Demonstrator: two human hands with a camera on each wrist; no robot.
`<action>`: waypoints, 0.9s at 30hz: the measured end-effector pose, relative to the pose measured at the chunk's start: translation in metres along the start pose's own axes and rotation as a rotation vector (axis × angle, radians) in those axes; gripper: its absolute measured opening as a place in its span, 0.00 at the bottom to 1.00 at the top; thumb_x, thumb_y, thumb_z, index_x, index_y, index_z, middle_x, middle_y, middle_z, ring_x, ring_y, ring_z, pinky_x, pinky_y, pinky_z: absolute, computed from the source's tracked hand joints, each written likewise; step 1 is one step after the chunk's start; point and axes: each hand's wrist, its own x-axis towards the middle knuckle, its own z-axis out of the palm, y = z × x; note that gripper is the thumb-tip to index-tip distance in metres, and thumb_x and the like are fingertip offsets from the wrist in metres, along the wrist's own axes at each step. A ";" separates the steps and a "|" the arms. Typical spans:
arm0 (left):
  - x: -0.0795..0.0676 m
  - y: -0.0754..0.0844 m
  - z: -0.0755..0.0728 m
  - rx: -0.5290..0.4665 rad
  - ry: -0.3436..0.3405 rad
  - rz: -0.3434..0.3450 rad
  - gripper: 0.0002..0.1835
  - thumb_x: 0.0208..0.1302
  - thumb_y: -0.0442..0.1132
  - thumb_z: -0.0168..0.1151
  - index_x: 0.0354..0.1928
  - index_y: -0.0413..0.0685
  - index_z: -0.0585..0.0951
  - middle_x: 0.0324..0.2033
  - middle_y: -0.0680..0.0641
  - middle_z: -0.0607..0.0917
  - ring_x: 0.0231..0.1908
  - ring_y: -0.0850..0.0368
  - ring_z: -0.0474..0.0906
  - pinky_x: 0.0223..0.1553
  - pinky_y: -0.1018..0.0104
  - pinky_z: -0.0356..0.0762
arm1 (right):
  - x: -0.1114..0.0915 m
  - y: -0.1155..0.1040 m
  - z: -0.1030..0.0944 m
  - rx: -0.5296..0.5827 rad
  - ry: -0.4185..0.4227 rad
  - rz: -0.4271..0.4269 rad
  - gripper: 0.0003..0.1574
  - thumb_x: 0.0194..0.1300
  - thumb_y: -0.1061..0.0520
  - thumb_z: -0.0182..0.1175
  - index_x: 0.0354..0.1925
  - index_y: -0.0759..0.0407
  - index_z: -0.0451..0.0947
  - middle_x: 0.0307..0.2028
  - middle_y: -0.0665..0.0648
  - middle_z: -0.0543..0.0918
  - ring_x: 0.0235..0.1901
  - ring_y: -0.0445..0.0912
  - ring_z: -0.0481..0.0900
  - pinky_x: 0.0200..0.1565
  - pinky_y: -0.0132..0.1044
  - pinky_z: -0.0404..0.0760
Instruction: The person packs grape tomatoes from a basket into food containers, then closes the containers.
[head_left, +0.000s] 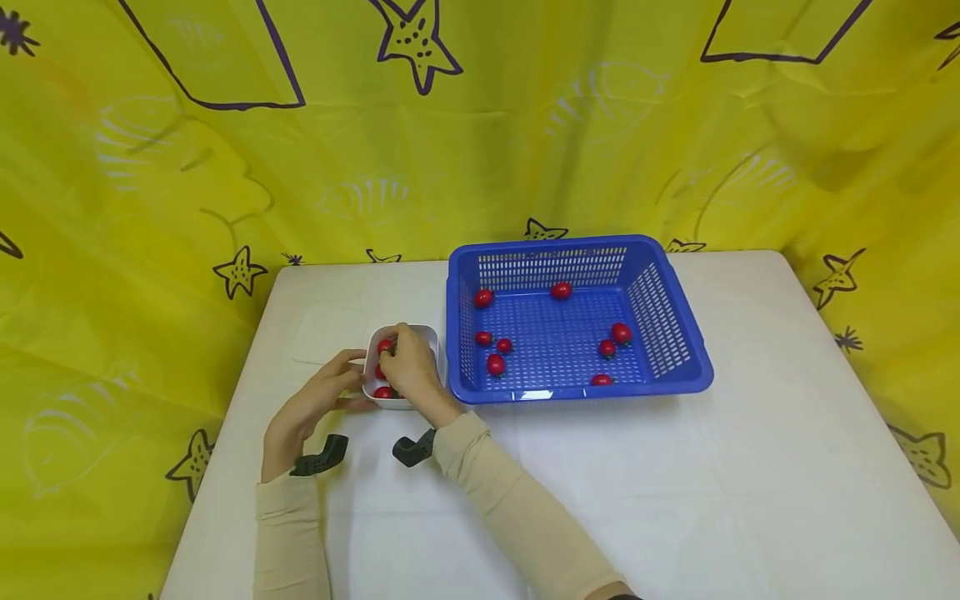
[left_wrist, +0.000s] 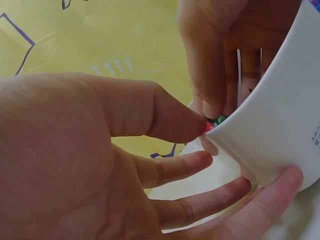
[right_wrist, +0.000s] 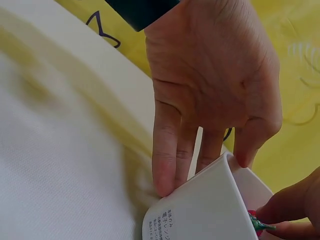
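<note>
Left hand (head_left: 327, 390) grips white container (right_wrist: 200, 212); right hand (head_left: 411, 365) pinches tomato (right_wrist: 258, 226) inside with fingers (right_wrist: 294, 202). Likely placing step; next calls for release, then blue basket (head_left: 577, 392).

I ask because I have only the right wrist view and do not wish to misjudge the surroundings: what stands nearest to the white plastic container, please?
Observer: A blue rectangular plastic basket stands close beside it, to its right in the head view.
Operator: Thank you. Does this basket hold anything?
Observer: Yes, eight small red tomatoes show in it.
Operator: And in the white plastic container, how many tomatoes can you see?
Observer: At least three show there in the head view; a hand covers part of the inside, so I cannot give the full count.
</note>
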 end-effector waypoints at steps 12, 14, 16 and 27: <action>-0.001 0.001 0.000 0.016 -0.011 -0.008 0.25 0.74 0.39 0.44 0.69 0.41 0.58 0.63 0.30 0.68 0.49 0.48 0.80 0.54 0.53 0.84 | -0.010 -0.004 -0.007 -0.048 0.042 -0.085 0.20 0.62 0.64 0.61 0.54 0.60 0.76 0.49 0.59 0.83 0.49 0.50 0.81 0.53 0.40 0.82; -0.001 0.002 -0.001 0.016 -0.014 -0.004 0.25 0.74 0.39 0.44 0.69 0.40 0.58 0.63 0.30 0.68 0.48 0.49 0.81 0.54 0.53 0.84 | -0.012 -0.006 -0.008 -0.049 0.039 -0.095 0.20 0.63 0.64 0.60 0.54 0.60 0.76 0.50 0.59 0.83 0.50 0.50 0.80 0.55 0.41 0.82; -0.002 0.002 -0.001 0.012 -0.015 0.000 0.25 0.74 0.39 0.44 0.69 0.40 0.58 0.62 0.30 0.69 0.48 0.49 0.81 0.54 0.53 0.84 | -0.014 -0.007 -0.010 -0.051 0.036 -0.111 0.20 0.63 0.63 0.60 0.54 0.60 0.76 0.50 0.59 0.83 0.51 0.50 0.80 0.55 0.41 0.82; -0.003 0.004 0.000 0.000 -0.014 0.004 0.25 0.75 0.40 0.45 0.70 0.41 0.59 0.60 0.32 0.71 0.50 0.46 0.80 0.54 0.51 0.83 | -0.026 -0.020 -0.026 -0.024 0.035 -0.179 0.21 0.65 0.63 0.59 0.57 0.56 0.76 0.50 0.56 0.83 0.48 0.48 0.80 0.50 0.38 0.82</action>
